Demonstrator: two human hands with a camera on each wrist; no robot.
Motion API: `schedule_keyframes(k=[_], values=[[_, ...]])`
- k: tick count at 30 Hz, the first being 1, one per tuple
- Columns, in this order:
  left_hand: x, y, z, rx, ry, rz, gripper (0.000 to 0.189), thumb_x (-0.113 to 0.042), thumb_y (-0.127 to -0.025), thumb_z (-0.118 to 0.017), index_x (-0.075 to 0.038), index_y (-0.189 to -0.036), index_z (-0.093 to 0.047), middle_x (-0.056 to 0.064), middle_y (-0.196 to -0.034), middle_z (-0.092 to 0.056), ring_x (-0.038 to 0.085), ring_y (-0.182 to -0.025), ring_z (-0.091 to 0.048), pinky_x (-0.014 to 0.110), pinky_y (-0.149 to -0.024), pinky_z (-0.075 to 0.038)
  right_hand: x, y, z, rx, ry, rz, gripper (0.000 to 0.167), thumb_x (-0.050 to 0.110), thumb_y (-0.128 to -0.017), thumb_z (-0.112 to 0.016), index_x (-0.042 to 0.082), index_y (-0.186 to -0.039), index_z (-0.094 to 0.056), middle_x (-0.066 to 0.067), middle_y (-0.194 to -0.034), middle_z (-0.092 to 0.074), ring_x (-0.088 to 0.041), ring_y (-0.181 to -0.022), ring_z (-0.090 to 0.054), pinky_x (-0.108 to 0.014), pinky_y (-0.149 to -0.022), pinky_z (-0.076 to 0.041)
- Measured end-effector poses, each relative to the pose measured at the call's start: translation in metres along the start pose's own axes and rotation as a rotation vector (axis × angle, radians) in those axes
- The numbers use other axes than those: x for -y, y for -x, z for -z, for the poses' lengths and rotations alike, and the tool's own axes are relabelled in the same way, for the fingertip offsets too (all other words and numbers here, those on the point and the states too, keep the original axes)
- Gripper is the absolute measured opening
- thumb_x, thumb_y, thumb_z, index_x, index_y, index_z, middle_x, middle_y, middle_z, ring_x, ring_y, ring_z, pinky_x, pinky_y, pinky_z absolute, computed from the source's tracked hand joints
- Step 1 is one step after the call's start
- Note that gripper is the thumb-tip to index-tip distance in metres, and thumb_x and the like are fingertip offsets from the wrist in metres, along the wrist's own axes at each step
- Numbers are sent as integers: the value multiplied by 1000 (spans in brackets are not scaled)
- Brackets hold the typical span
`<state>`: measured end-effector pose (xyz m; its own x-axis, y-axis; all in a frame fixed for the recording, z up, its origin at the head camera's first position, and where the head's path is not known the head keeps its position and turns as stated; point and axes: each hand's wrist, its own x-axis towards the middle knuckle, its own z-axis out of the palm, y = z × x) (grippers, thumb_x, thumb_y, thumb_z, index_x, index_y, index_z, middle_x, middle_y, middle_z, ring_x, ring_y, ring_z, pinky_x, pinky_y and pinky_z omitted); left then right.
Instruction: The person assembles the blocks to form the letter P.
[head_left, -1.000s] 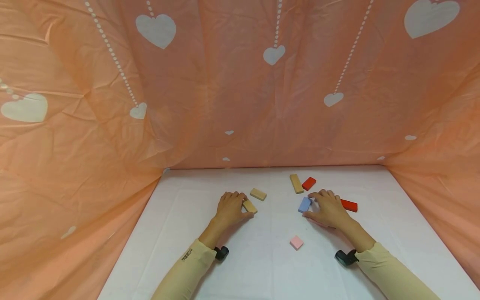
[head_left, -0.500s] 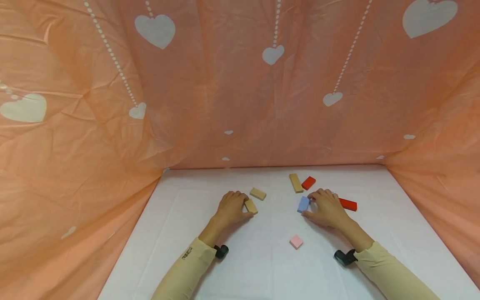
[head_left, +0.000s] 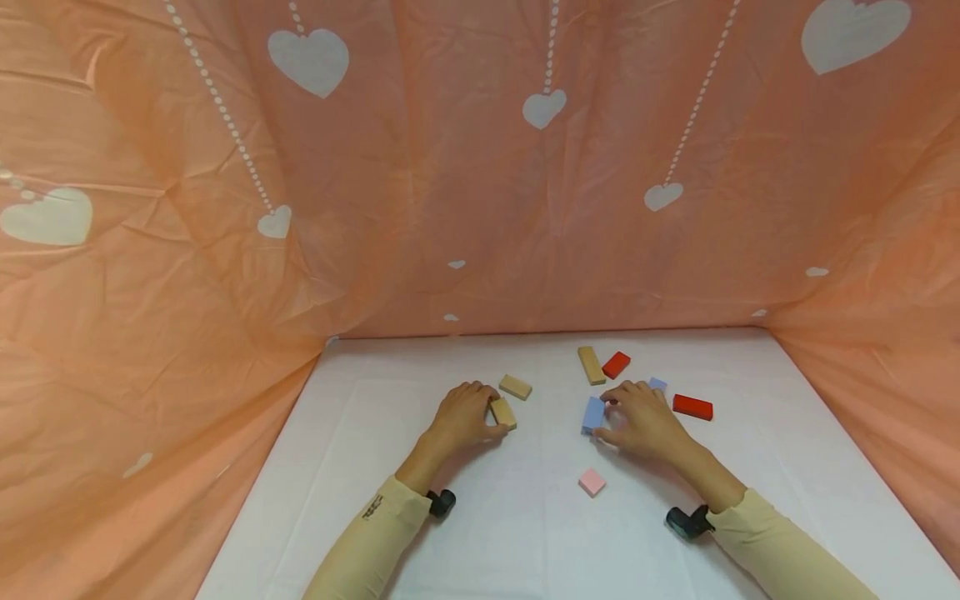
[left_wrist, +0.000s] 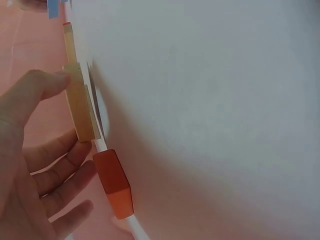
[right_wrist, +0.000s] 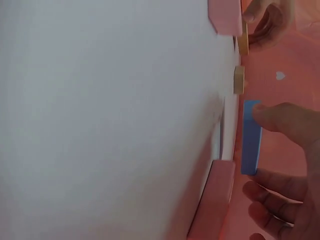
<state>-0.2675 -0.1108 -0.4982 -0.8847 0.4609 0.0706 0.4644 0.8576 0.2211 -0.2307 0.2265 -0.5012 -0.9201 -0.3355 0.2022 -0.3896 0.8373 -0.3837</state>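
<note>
My left hand (head_left: 461, 417) pinches a plain wooden block (head_left: 503, 413) between thumb and fingertips. The left wrist view shows this wooden block (left_wrist: 78, 102) held by its two ends, with an orange-red block (left_wrist: 115, 185) just beyond the other fingers. A light blue block (head_left: 593, 415) is pinched by my right hand (head_left: 645, 421). In the right wrist view the blue block (right_wrist: 251, 137) stands off the white tabletop, thumb at one end and a finger at the other. Below it a pinkish block (right_wrist: 212, 202) lies near the hand; the head view hides this one behind the right hand.
On the white table (head_left: 487, 517), a second wooden block (head_left: 515, 387) lies beyond the left hand. A longer wooden block (head_left: 591, 365), a red block (head_left: 617, 364), another blue block (head_left: 657, 384) and a red block (head_left: 693, 407) surround the right hand. Nearer lies a pink block (head_left: 592, 482).
My right hand has moved slightly left with the blue block, uncovering another blue block behind it and more of the right-hand red block. The left hand stays nearly in place, its wooden block turned slightly.
</note>
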Motion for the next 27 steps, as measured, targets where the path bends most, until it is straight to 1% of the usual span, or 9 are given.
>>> schedule_keyframes(k=[8,10,13,16,19,23,27], values=[[-3,1,2,9,-3,-66,60,-48,-89,-86,-8,-131,-71,8,-125,-70,27,-116,-64,43,-102,-52,13,5,-1,23,-24,38,55,38,-83,-92,8,-126,-73,-7,-116,-69,-32,-113,-60,-52,-93,-45],[-3,1,3,12,-1,-84,59,-48,-89,-86,-8,-131,-71,8,-126,-71,27,-117,-65,43,-102,-52,16,6,-2,25,-18,60,55,38,-83,-92,9,-125,-73,-5,-114,-69,-31,-112,-60,-50,-91,-45],[-4,2,2,11,6,-114,57,-46,-90,-85,-9,-131,-71,7,-125,-71,25,-115,-65,42,-100,-53,22,7,-4,26,2,94,53,38,-83,-92,10,-124,-74,-3,-111,-69,-28,-109,-61,-48,-90,-47],[-6,2,1,13,27,-137,56,-45,-90,-85,-9,-130,-71,6,-122,-71,24,-112,-65,41,-99,-54,28,11,-5,40,3,104,53,38,-83,-92,11,-125,-74,0,-110,-69,-26,-109,-61,-48,-92,-48],[-8,4,1,16,42,-148,54,-45,-90,-85,-10,-129,-72,4,-120,-71,22,-110,-66,42,-95,-55,35,15,-7,61,5,113,55,39,-83,-92,12,-127,-74,1,-111,-70,-24,-110,-60,-47,-93,-48],[-12,5,-1,23,21,-162,55,-46,-89,-86,-12,-130,-72,2,-119,-71,21,-108,-67,40,-89,-56,42,19,-12,85,-10,134,57,42,-82,-93,14,-127,-74,3,-112,-70,-23,-109,-59,-45,-93,-47],[-17,7,-1,49,29,-179,55,-44,-89,-86,-11,-131,-71,3,-123,-71,22,-110,-66,38,-91,-56,48,24,-16,87,-16,166,55,42,-82,-92,14,-125,-74,3,-111,-70,-21,-107,-59,-44,-92,-46]])
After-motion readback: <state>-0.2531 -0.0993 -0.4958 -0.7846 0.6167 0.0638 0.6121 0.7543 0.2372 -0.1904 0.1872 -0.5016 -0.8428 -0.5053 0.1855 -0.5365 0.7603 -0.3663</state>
